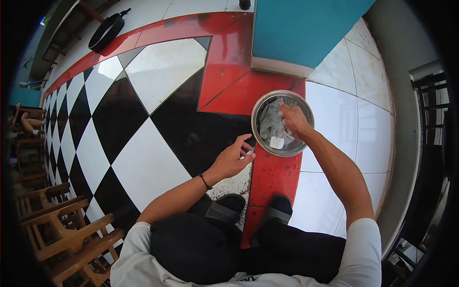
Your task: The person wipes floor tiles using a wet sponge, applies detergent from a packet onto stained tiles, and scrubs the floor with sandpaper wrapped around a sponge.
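Observation:
A round metal basin (256, 138) rests on the red floor border in front of my feet. Inside it lies a crumpled, greyish, wet-looking cloth (270, 119), with a small white square piece (277, 142) at the near side. My right hand (294, 120) reaches down into the basin, its fingers closed on the cloth; the fingertips are partly hidden. Just left of the basin, my left hand (235, 158) hovers apart from the rim, fingers loosely bent and spread, holding nothing.
A teal block (301, 36) stands just beyond the basin. Wooden chairs (71, 234) line the lower left. A black round pan-like object (106, 32) lies at the far upper left. At the far left edge, part of another person (29, 123) shows.

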Tool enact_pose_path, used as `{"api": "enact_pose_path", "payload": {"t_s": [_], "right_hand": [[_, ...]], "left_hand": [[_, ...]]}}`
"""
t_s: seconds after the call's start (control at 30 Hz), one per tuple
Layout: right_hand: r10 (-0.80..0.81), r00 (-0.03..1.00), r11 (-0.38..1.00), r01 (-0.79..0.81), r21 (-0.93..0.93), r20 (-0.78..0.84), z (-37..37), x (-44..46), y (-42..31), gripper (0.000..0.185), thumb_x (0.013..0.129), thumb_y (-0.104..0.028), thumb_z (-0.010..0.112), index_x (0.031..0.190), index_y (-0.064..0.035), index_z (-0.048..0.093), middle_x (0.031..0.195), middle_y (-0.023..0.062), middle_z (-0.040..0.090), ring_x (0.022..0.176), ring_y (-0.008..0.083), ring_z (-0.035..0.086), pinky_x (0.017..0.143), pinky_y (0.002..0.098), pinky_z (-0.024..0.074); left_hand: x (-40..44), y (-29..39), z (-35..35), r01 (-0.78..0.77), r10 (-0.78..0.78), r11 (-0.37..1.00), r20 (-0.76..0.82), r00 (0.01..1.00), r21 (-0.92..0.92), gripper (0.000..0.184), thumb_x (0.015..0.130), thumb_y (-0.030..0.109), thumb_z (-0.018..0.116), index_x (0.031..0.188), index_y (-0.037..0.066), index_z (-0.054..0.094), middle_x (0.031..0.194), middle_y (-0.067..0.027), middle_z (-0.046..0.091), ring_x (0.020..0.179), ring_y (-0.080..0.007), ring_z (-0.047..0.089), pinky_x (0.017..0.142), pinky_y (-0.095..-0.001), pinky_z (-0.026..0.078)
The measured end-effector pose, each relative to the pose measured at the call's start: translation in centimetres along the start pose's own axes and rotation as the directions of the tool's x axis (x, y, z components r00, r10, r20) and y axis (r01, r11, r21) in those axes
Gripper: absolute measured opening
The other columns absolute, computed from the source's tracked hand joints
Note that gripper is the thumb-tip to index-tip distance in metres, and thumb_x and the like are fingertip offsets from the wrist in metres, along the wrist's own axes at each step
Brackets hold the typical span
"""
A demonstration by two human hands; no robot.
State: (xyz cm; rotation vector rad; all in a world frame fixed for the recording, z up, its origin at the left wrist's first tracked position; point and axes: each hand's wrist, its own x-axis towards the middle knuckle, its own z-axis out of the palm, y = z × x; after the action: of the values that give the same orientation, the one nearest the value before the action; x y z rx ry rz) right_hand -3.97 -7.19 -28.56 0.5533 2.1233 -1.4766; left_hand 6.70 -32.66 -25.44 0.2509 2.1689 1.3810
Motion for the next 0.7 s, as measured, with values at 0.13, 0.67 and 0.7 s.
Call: {"api": "enact_pose_path", "payload": {"t_s": [0.13, 0.67, 0.7], "right_hand": [[-0.19, 0.981, 0.945, 0.195, -0.262, 0.047, 0.0, -0.3, 0.3, 0.056, 0.1, -0.053, 0.05, 0.083, -0.002, 0.064, 0.065, 0.0131, 0.057, 0.064, 0.0274, 0.061, 0.063, 0.0434, 0.0474], [-0.344, 0.88, 0.166, 0.4, -0.902, 0.327, 0.4, -0.2, 4.8, 0.078, 0.095, -0.025, 0.054, 0.16, -0.0243, 0.013, 0.15, 0.0225, 0.037, 0.13, 0.04, 0.047, 0.1, 0.062, 0.0399], [-0.32, 0.885, 0.146, 0.398, -0.906, 0.337, 0.3, -0.1, 4.7, 0.078, 0.094, -0.023, 0.054, 0.16, -0.0239, 0.013, 0.148, 0.0229, 0.038, 0.128, 0.0401, 0.049, 0.101, 0.0618, 0.0394]], "left_hand": [[0.1, 0.1, 0.1, 0.011, -0.011, 1.0, 0.038, 0.999, 0.015, 0.064, 0.096, 0.022, 0.064, 0.147, 0.002, 0.031, 0.116, -0.0149, 0.062, 0.09, -0.0202, 0.065, 0.082, -0.0332, 0.053], [0.2, -0.5, 0.0, 0.045, -0.046, 0.999, 0.044, 0.998, 0.013, 0.066, 0.093, 0.025, 0.066, 0.146, 0.003, 0.033, 0.115, -0.0137, 0.064, 0.094, -0.0241, 0.067, 0.082, -0.0369, 0.053], [0.1, -0.5, 0.0, 0.048, -0.048, 0.999, 0.045, 0.998, 0.01, 0.066, 0.093, 0.025, 0.066, 0.146, 0.003, 0.033, 0.116, -0.0138, 0.064, 0.094, -0.0241, 0.067, 0.082, -0.037, 0.053]]}}
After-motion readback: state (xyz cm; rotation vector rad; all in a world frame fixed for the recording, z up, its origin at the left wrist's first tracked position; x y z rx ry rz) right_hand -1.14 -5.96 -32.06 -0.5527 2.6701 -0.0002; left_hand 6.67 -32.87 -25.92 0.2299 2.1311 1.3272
